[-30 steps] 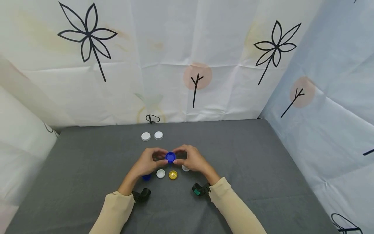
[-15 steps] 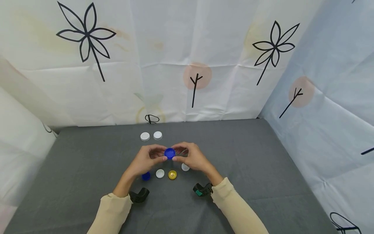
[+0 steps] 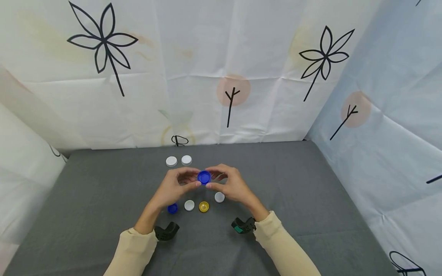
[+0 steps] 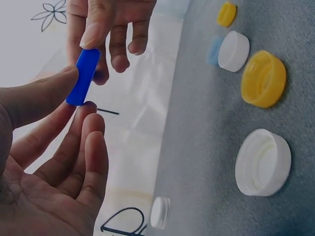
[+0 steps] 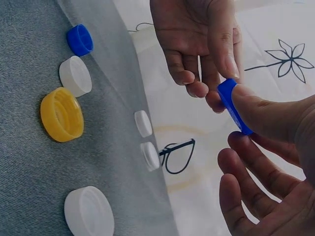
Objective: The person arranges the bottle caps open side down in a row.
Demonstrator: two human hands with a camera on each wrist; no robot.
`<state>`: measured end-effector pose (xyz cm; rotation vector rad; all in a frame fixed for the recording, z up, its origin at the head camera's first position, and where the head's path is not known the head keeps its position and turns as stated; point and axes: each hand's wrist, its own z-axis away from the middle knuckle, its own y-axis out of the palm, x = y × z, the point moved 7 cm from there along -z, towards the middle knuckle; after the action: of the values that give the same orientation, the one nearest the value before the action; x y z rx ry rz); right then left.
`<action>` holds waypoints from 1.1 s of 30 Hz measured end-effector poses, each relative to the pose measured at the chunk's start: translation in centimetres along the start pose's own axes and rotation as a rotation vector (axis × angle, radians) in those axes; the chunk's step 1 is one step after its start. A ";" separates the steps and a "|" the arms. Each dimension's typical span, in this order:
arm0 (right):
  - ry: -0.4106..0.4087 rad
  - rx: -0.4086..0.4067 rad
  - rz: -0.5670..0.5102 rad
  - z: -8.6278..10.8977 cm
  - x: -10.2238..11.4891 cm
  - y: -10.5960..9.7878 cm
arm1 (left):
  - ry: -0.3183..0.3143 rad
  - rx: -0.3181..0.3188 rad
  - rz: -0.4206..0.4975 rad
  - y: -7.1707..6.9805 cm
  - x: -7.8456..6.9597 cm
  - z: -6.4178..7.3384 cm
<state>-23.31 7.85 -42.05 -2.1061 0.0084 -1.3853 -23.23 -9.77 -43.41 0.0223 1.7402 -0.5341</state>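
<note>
The held cap point(image 3: 204, 177) is showing smooth plastic; the tablecloth point(image 3: 293, 191) is looking matt and finely woven.

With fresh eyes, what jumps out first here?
The blue cap stands out, pinched above the grey table by the left grip and right grip. Next, the yellow cap below it in the head view, between two white caps. Then the black flower drawing, upper left there.

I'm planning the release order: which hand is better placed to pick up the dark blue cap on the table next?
Probably the left hand: it is nearer that dark blue cap than the right hand is. Both pinch the raised blue cap, so the left would need to let go first.
</note>
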 end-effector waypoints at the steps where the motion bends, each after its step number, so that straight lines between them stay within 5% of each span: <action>1: -0.005 -0.004 0.000 0.0 0.1 -0.1 | 0.005 -0.004 0.008 0.0 -0.1 0.0; 12: -0.046 -0.046 -0.025 0.4 1.0 -0.8 | -0.004 -0.012 0.124 0.2 -1.0 0.1; 22: -0.074 -0.072 -0.050 0.9 1.3 -1.1 | -0.102 0.013 0.313 0.7 -0.8 0.2; 33: -0.058 -0.062 -0.085 1.0 0.8 -0.8 | -0.121 -0.024 0.342 0.9 -0.6 0.2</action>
<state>-22.33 8.71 -41.23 -2.2203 -0.0634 -1.3891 -22.63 -8.89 -43.17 0.2609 1.5816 -0.2577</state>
